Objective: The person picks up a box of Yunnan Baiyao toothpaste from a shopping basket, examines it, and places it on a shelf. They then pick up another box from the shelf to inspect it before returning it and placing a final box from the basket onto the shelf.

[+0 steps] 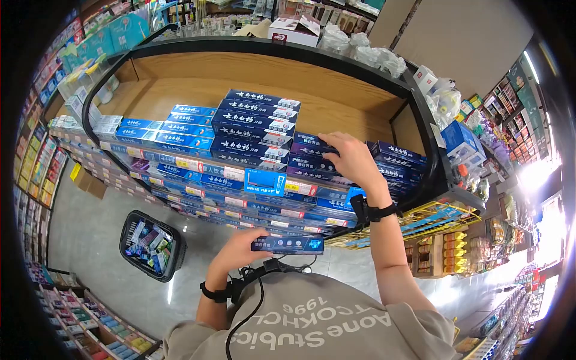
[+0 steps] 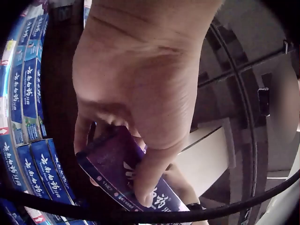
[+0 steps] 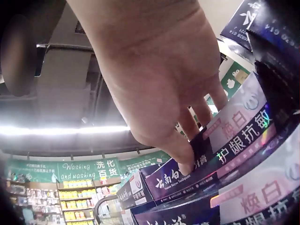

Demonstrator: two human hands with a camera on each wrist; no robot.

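My left hand (image 1: 237, 251) grips a dark blue-purple toothpaste box (image 1: 291, 245) by one end, held in front of my body, away from the shelf. In the left wrist view the thumb lies across the printed face of this toothpaste box (image 2: 112, 157), with fingers around the far side. At the shelf, my right hand (image 1: 354, 159) pinches a purple toothpaste box (image 1: 306, 141) on top of a short stack. The right wrist view has the thumb on the front of that toothpaste box (image 3: 241, 133) and the fingers over its top. Taller dark blue stacks (image 1: 255, 129) stand beside it.
A black-framed wooden shelf (image 1: 240, 66) carries rows of toothpaste boxes with price tags along the front. On the floor at left stands a black shopping basket (image 1: 178, 255) with several packages inside. A yellow wire rack (image 1: 420, 219) juts out at the right.
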